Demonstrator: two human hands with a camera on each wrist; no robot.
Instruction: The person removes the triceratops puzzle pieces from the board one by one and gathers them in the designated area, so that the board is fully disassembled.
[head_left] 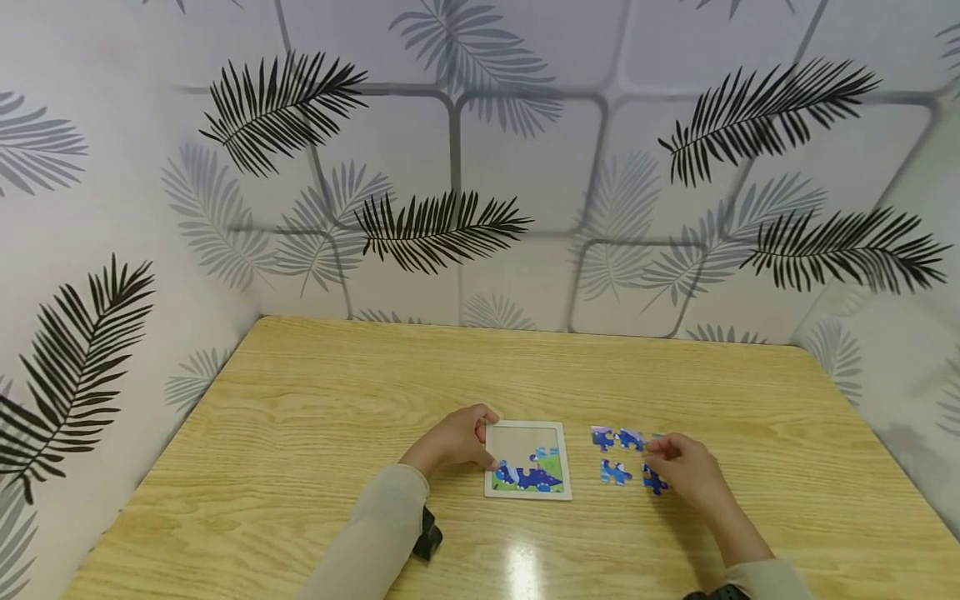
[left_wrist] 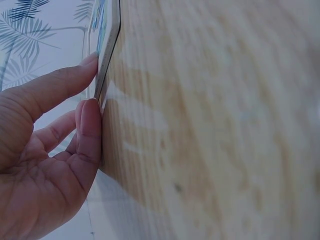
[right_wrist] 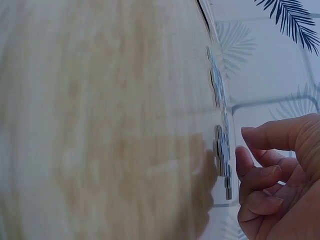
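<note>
Left hand point(head_left: 453, 439) braces a square white-rimmed jigsaw tray point(head_left: 517, 439), right hand point(head_left: 690, 472) poised over loose blue cardboard-like pieces point(head_left: 615, 473)

Head view: the tray lies flat on a yellowish wood-grain table point(head_left: 337, 400), its lower part filled with a dark blue figure on a green ground point(head_left: 532, 479), its upper part mostly bare. The left hand grips the left side, thumb reaching over the rim, other fingers by the far corner. The loose pieces lie just right of the tray; a dark blue knobbed piece point(head_left: 654, 481) sits partly under the right hand, and a teal scrap beyond those fingers is mostly hidden.

Left wrist view: the thumb tip meets the tray's edge and a fingertip tucks in close beside it, a narrow, holding grip. Light, steady pressure should be enough, with the thumb kept clear of the bare recess.

Right wrist view: thumb and forefinger bend toward each other across a small gap, with no piece visible between them. The pieces show edge-on and thin, so pinching one by opposite edges probably works better than pressing its face; lifting straight up should spare its neighbours, and turning it to match before lowering should help it seat
</note>
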